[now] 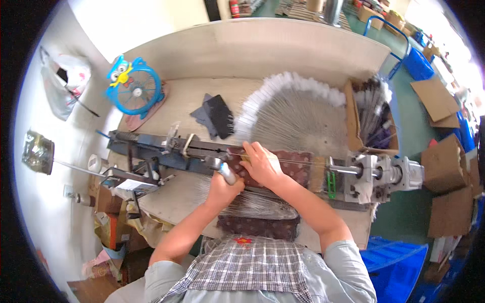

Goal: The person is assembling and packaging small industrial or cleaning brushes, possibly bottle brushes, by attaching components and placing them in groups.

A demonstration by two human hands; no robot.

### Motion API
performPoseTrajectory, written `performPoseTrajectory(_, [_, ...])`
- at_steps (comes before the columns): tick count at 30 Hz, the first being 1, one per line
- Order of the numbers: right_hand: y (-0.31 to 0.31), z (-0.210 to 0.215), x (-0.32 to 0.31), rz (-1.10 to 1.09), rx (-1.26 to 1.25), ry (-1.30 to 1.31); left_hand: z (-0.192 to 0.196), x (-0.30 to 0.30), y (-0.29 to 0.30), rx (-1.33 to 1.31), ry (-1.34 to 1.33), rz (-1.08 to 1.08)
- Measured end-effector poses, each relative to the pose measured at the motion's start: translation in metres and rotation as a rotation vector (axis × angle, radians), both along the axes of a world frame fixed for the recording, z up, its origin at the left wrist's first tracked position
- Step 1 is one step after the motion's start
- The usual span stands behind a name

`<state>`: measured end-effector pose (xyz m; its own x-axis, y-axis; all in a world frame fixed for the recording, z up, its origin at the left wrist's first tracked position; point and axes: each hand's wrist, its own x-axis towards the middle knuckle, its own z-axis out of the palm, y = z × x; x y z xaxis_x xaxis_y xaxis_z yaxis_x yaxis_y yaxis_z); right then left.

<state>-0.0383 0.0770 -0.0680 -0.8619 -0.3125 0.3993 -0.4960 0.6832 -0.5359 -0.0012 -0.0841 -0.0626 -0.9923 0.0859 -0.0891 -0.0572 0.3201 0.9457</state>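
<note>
While the left hand (226, 191) is closed around a handle (227, 173), the right hand (263, 165) lies just beside it, its fingers bent at one end of a thin rod (298, 162); whether they pinch it, I cannot tell. The rod stretches above the patterned cloth (290, 174) toward the metal machine (384, 174) on the tabletop (177, 98). With the right fingertips so near the metal rail (207, 149), a careless pull on the handle could nip them. Uneven pressure might bend so slender a rod. The loose wire bundle (262, 203) lies near both forearms, so a low elbow could scatter it; a wide reach might disturb the white-tipped fan of wires (293, 108) behind.
</note>
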Motion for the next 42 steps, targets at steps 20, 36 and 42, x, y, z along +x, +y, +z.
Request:
performPoseTrajectory(20, [0.017, 0.039, 0.030, 0.164, 0.006, -0.216, -0.041, 0.031, -0.179, 1.055, -0.316, 0.791])
performPoseTrajectory(36, [0.056, 0.084, 0.017, -0.024, -0.174, -0.200, 0.021, 0.014, 0.039, 0.915, -0.182, 0.093])
performPoseTrajectory(42, [0.074, 0.093, 0.027, -0.070, -0.202, -0.279, 0.009, 0.001, 0.065, 0.796, -0.165, 0.052])
